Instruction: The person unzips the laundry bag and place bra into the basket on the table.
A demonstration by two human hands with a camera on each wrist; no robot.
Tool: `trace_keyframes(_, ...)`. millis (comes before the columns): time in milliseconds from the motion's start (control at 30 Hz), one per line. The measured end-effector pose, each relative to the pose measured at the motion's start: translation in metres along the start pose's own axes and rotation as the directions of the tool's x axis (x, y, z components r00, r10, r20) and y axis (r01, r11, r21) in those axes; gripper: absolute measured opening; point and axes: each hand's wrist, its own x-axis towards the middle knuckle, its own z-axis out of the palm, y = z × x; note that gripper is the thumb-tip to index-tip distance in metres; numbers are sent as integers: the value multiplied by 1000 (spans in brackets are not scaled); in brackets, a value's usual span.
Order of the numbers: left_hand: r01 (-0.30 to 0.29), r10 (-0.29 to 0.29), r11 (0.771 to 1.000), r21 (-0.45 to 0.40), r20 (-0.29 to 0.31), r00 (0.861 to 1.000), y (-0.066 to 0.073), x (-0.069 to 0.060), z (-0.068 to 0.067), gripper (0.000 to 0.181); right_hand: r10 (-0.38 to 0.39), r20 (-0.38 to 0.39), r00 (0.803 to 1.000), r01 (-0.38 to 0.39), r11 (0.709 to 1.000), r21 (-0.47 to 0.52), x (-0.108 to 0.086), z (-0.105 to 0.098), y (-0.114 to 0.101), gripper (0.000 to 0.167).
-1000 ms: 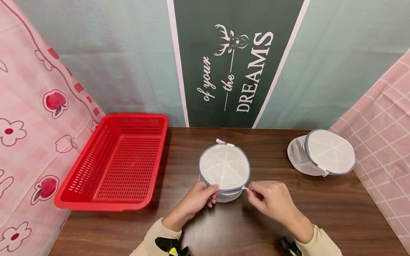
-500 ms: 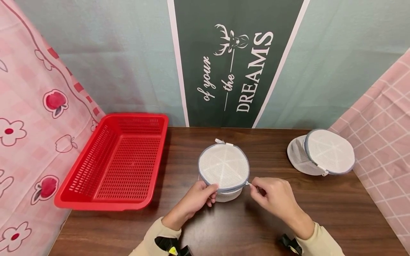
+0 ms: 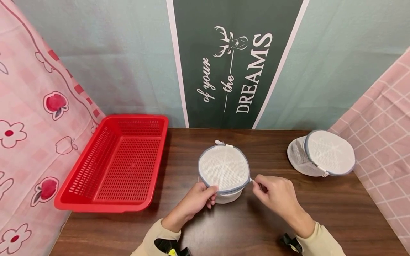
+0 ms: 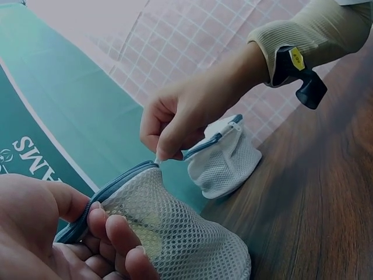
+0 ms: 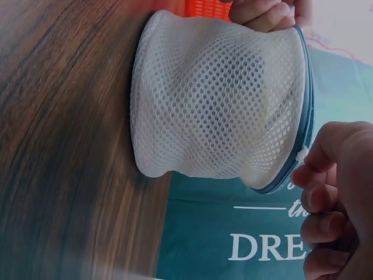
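A round white mesh laundry bag [image 3: 223, 167] with a blue-grey zipped rim stands upright on the table in the head view. At its near edge, my left hand [image 3: 196, 200] grips the rim between thumb and fingers. My right hand [image 3: 278, 195] pinches the small white zipper pull [image 3: 251, 180] at the rim's right side. Through the bag's mesh [image 5: 215, 99], the right wrist view shows a darker patch, and a yellowish patch shows in the left wrist view. What lies inside cannot be made out. The lid looks flat against the rim.
To the left sits a red plastic basket [image 3: 128, 170] with slotted sides and nothing in it. A second mesh laundry bag [image 3: 331, 153] leans at the back right, by the pink checked cloth [image 3: 381, 142]. Behind the wooden table [image 3: 224, 231] hangs a green printed cloth [image 3: 128, 64].
My right hand has drawn the zipper pull a short way along the rim, to the right and away from me. The left hand keeps its grip in the same place.
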Motion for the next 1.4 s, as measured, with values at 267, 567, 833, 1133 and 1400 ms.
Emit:
trace_keyframes(267, 9, -9, 1000, -2, 9, 1000, 0, 0, -1, 30, 23, -22, 999, -23, 999, -24, 3, 3, 7, 23)
trace_keyframes(567, 5, -5, 1000, 1, 12, 1000, -1, -1, -1, 30, 56, -49, 997, -58, 996, -61, 5, 6, 13, 21)
trace_keyframes(833, 0, 0, 1000, 4, 13, 1000, 1, -1, 0, 30, 65, -44, 997, -69, 994, -82, 5, 7, 14, 20)
trace_keyframes(1133, -11, 11, 1000, 8, 3, 1000, 0, -1, -1, 30, 68, -30, 997, -70, 994, -85, 5, 7, 15, 20)
trace_keyframes(1400, 25, -25, 1000, 1, 7, 1000, -3, 0, 0, 31, 97, -5, 995, -98, 994, -47, 3, 5, 15, 18)
